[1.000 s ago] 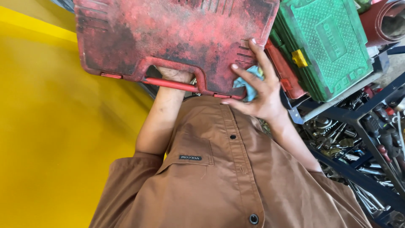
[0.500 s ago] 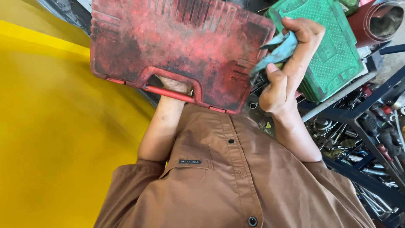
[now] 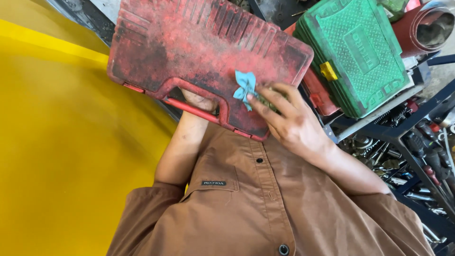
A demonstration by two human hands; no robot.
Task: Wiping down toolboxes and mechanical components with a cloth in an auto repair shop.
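A yellow floor (image 3: 57, 142) fills one side, and a metal rack of tools (image 3: 403, 156) stands on the other. The person holds a dirty red plastic tool case (image 3: 204, 61) up in front of their brown shirt (image 3: 265, 208). The left hand (image 3: 199, 100) is curled tight around the case's handle, so it stays up. The right hand (image 3: 289, 121) presses a small blue cloth (image 3: 245, 87) flat on the grimy lid. A green tool case (image 3: 355, 52) lies on the rack just beside it.
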